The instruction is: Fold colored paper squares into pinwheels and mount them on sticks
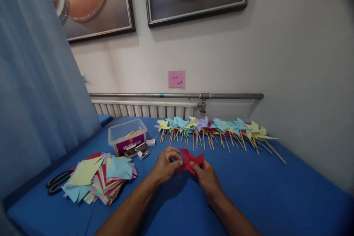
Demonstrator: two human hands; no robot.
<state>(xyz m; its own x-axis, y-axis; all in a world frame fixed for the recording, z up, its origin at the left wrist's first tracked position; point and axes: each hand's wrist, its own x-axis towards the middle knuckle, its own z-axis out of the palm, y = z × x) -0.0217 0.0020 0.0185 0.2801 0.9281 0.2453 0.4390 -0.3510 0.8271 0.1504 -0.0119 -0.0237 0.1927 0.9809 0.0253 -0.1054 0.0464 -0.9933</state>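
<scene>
Right up front, over the blue cover (249, 199), here's the red paper pinwheel (188, 161) between two hands: the right hand (207, 179) pinches it, thumb across its face, while the left hand (165, 164) curls at its left edge, fingertips bunched near the thumb, and whether they grip anything I can't tell. Off left, a pile of slit coloured papers (87, 171) lies beside black-handled scissors (56, 182). Behind it, a clear plastic box (132, 142) holding thin sticks (132, 132), small boxes (143, 152) just beside. Further back, a long row of pinwheels (203, 122) on sticks, then radiator (143, 111), pipe (177, 96), pink note (177, 79) and framed pictures (196, 3).
</scene>
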